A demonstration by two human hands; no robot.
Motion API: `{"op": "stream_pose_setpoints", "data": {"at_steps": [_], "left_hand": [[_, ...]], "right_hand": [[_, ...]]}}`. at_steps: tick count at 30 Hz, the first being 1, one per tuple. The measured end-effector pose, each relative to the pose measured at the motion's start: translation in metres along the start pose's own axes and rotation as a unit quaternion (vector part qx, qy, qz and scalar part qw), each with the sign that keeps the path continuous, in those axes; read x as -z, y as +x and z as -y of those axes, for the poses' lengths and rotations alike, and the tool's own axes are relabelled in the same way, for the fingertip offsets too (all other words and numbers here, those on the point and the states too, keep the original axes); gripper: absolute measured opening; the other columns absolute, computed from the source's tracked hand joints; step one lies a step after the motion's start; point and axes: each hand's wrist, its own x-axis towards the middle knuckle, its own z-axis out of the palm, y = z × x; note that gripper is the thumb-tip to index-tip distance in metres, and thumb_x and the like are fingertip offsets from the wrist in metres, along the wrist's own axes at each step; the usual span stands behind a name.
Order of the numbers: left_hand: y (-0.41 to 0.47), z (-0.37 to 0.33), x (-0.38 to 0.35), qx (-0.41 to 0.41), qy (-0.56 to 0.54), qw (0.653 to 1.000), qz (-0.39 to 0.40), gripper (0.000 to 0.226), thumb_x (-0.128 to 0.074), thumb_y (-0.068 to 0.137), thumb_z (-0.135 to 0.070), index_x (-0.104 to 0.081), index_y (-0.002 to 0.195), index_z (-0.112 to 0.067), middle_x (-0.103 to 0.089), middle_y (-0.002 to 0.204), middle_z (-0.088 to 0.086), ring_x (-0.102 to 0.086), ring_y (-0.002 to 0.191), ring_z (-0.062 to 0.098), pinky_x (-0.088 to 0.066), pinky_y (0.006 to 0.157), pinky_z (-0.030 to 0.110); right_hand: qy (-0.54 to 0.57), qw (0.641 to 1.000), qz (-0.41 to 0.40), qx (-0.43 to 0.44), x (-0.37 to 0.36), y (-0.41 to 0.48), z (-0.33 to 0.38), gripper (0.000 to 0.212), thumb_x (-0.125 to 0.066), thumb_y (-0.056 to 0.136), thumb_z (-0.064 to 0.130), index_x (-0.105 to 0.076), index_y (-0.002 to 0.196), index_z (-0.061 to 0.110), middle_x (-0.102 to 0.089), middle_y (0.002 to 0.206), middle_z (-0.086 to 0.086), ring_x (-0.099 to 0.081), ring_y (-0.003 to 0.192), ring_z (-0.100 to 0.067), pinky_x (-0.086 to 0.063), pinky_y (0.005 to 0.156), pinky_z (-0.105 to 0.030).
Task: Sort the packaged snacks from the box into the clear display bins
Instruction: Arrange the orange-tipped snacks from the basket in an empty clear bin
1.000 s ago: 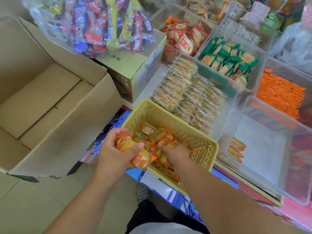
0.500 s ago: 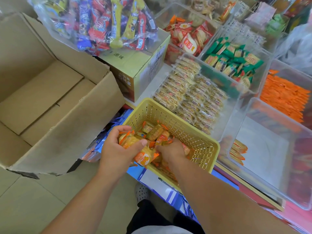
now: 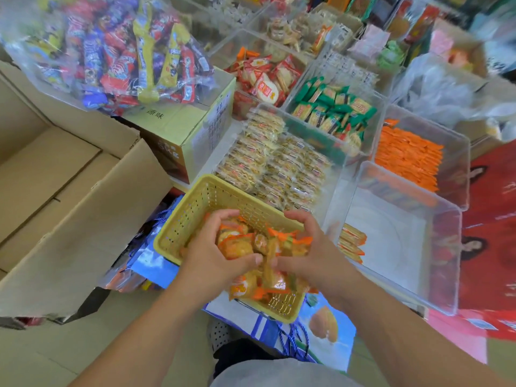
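Note:
A yellow perforated basket (image 3: pixel 201 196) sits in front of me with orange-wrapped snack packets (image 3: pixel 243 244) in it. My left hand (image 3: pixel 212 255) and my right hand (image 3: pixel 312 247) curl round one heap of those packets from both sides, just above the basket's near half. More packets (image 3: pixel 251 286) lie below my hands in the basket. To the right stands a large clear bin (image 3: pixel 402 275), nearly bare, with a few orange packets (image 3: pixel 351 241) at its left wall. The big open cardboard box (image 3: pixel 69 205) is on my left.
Clear bins behind the basket hold stacked clear-wrapped biscuits (image 3: pixel 273 163), green packets (image 3: pixel 335 107), orange sticks (image 3: pixel 407 155) and red-white crackers (image 3: pixel 265 76). A bag of mixed candy bars (image 3: pixel 125 51) lies on a small carton (image 3: pixel 192 129). Blue gift bags (image 3: pixel 321 331) sit under the basket.
My right hand has come up out of the basket with packets and joined my left, so both now cup one heap. The view has shifted slightly.

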Motion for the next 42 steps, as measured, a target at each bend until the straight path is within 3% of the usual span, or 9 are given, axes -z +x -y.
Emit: {"op": "stream_pose_setpoints", "data": {"at_steps": [6, 10, 17, 21, 25, 32, 34, 37, 42], "left_hand": [[0.001, -0.006, -0.065, 0.041, -0.076, 0.995, 0.057, 0.055, -0.079, 0.067, -0.057, -0.066, 0.12, -0.047, -0.076, 0.111, -0.008, -0.074, 0.103, 0.022, -0.063, 0.084, 0.049], [-0.002, -0.005, -0.102, 0.044, -0.044, 0.997, 0.043, 0.055, -0.078, 0.066, -0.064, -0.069, 0.117, -0.045, -0.074, 0.112, -0.004, -0.073, 0.104, 0.023, -0.063, 0.082, 0.042], [0.002, -0.005, -0.17, 0.085, -0.009, 0.995, -0.042, 0.051, -0.08, 0.059, -0.06, -0.073, 0.106, -0.043, -0.076, 0.102, -0.006, -0.075, 0.091, 0.022, -0.063, 0.081, 0.054], [0.001, -0.011, -0.214, 0.108, -0.006, 0.99, -0.087, 0.042, -0.081, 0.06, -0.055, -0.073, 0.099, -0.041, -0.079, 0.091, -0.004, -0.077, 0.081, 0.02, -0.064, 0.077, 0.051], [0.002, -0.017, -0.242, 0.106, 0.026, 0.984, -0.139, 0.019, -0.083, 0.086, -0.03, -0.073, 0.101, -0.033, -0.079, 0.09, -0.002, -0.077, 0.08, 0.022, -0.064, 0.073, 0.05], [-0.001, -0.03, -0.274, 0.099, 0.014, 0.982, -0.158, 0.045, -0.09, 0.078, -0.025, -0.063, 0.104, -0.051, -0.075, 0.079, -0.007, -0.066, 0.056, 0.009, -0.049, 0.045, 0.023], [0.0, -0.035, -0.274, 0.115, -0.004, 0.981, -0.154, 0.061, -0.094, 0.069, -0.035, -0.058, 0.111, -0.059, -0.074, 0.081, -0.012, -0.067, 0.057, 0.008, -0.05, 0.046, 0.023], [0.006, -0.04, -0.273, 0.137, -0.056, 0.978, -0.148, 0.069, -0.093, 0.051, -0.049, -0.062, 0.111, -0.056, -0.074, 0.084, -0.009, -0.07, 0.064, 0.012, -0.052, 0.048, 0.026], [0.024, -0.043, -0.28, 0.138, -0.136, 0.976, -0.097, 0.071, -0.093, 0.055, -0.034, -0.066, 0.12, -0.045, -0.078, 0.095, 0.009, -0.076, 0.082, 0.033, -0.061, 0.071, 0.048]], "right_hand": [[0.282, 0.953, 0.052, -0.094, 0.025, -0.02, -0.013, 0.066, -0.085, 0.069, 0.018, -0.056, 0.129, 0.018, -0.074, 0.114, -0.017, -0.073, 0.1, -0.035, -0.06, 0.077, -0.049], [0.339, 0.927, 0.096, -0.133, 0.059, -0.016, -0.034, 0.043, -0.06, 0.082, 0.012, -0.061, 0.122, -0.004, -0.067, 0.12, -0.03, -0.068, 0.098, -0.041, -0.058, 0.076, -0.052], [0.312, 0.926, 0.178, -0.115, 0.13, 0.007, -0.077, 0.031, -0.058, 0.069, 0.005, -0.076, 0.094, 0.001, -0.073, 0.1, -0.022, -0.072, 0.091, -0.036, -0.059, 0.078, -0.054], [0.337, 0.907, 0.234, -0.097, 0.168, 0.014, -0.097, 0.03, -0.075, 0.075, 0.018, -0.078, 0.103, 0.009, -0.072, 0.114, -0.022, -0.072, 0.102, -0.034, -0.059, 0.08, -0.049], [0.4, 0.875, 0.26, -0.076, 0.193, 0.017, -0.115, 0.038, -0.082, 0.077, 0.031, -0.077, 0.109, 0.011, -0.072, 0.118, -0.018, -0.072, 0.103, -0.028, -0.059, 0.081, -0.041], [0.382, 0.884, 0.26, -0.075, 0.207, 0.023, -0.13, 0.061, -0.086, 0.075, 0.048, -0.06, 0.13, 0.046, -0.069, 0.129, -0.006, -0.07, 0.111, -0.035, -0.059, 0.083, -0.053], [0.36, 0.905, 0.214, -0.078, 0.207, 0.026, -0.127, 0.074, -0.088, 0.069, 0.051, -0.052, 0.134, 0.048, -0.071, 0.127, -0.002, -0.072, 0.108, -0.031, -0.06, 0.076, -0.047], [0.271, 0.957, 0.087, -0.056, 0.201, 0.032, -0.123, 0.048, -0.079, 0.08, 0.05, -0.063, 0.121, 0.03, -0.074, 0.116, 0.0, -0.072, 0.104, -0.021, -0.06, 0.087, -0.047], [0.237, 0.969, 0.046, -0.053, 0.186, 0.031, -0.117, 0.034, -0.07, 0.089, 0.052, -0.064, 0.113, 0.029, -0.073, 0.112, 0.005, -0.071, 0.103, -0.016, -0.06, 0.089, -0.046]]}}
